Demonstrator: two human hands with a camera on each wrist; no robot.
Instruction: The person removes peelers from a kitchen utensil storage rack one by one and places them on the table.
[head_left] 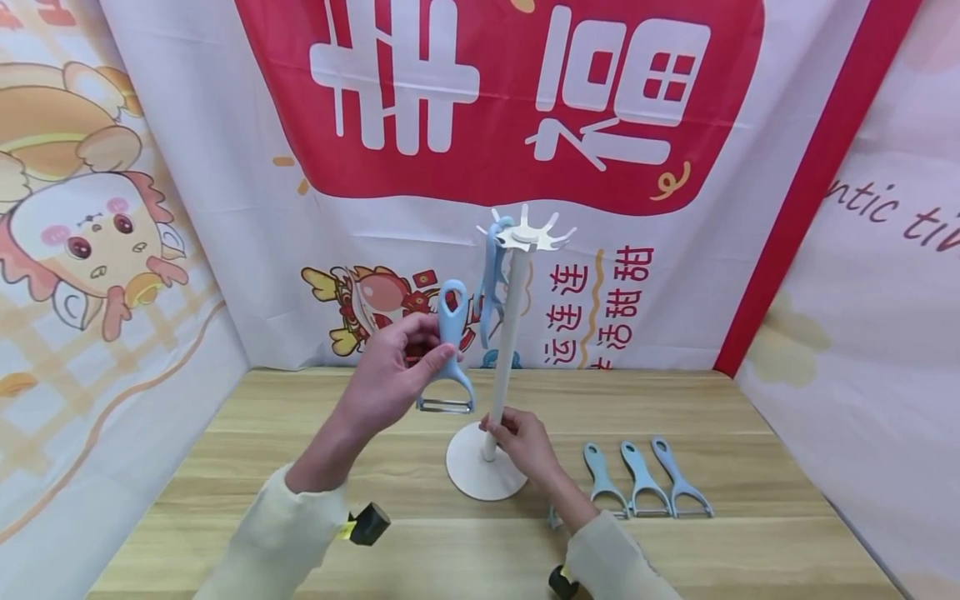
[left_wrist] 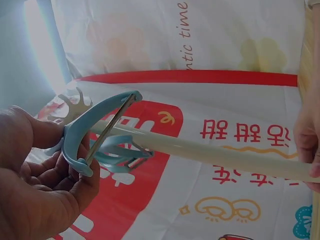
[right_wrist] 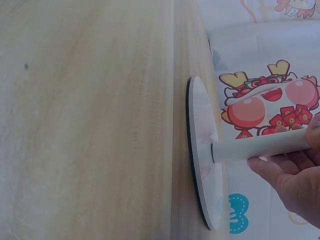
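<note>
My left hand pinches a light blue Y-shaped peeler by its handle, thumb in front. The peeler hangs upright in the air left of a white stand's pole, its handle hole up and metal blade down. Low on that pole, just above the round base, the fingers of my right hand grip it. Blue peelers hang from the left side of the stand's hooked top, overlapping one another. In the left wrist view the held peeler covers part of the hooks.
Right of the base, blue peelers lie in a row on the wooden table. Another peeler is partly hidden behind my right forearm. A printed red and white cloth hangs behind the stand, with printed cloths at both sides.
</note>
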